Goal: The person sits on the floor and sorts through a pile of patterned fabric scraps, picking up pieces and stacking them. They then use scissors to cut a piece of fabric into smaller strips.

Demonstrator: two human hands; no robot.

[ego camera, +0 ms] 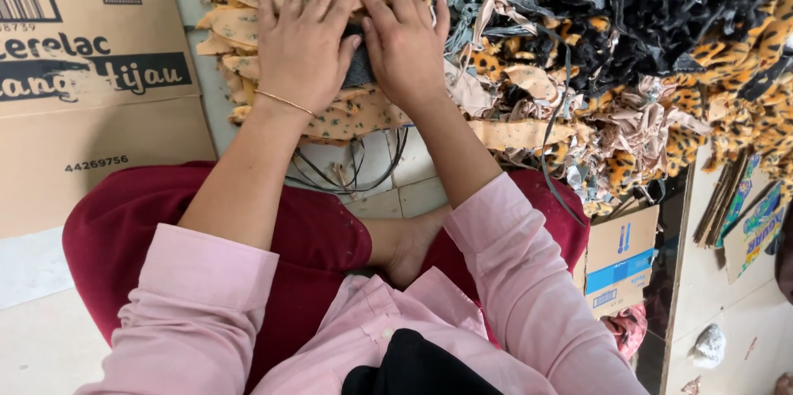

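We sit cross-legged on the tiled floor (417,195) and look down at our two hands, both laid flat on a stack of yellow printed fabric pieces (248,27) that lies on the floor straight ahead of our knees. Our left hand (301,44) presses palm-down on the stack, its fingers stretched forward and slightly spread, a thin gold bangle (283,102) round the wrist. Our right hand (405,44) lies just beside it, also palm-down, fingers extended and close together, thumb angled toward the left hand. Between the two hands a dark grey piece (358,64) shows on top of the stack; we cannot tell whether either hand grips it.

To the right of the stack, a big heap of black and tiger-striped fabric scraps (628,40) spreads toward the floor's far right side, touching the stack's edge. A flattened brown cardboard box (91,73) lies at the left. A small folded carton (621,259) sits beside our right knee. Thin dark cords (347,172) loop on the tiles under the stack's near edge.
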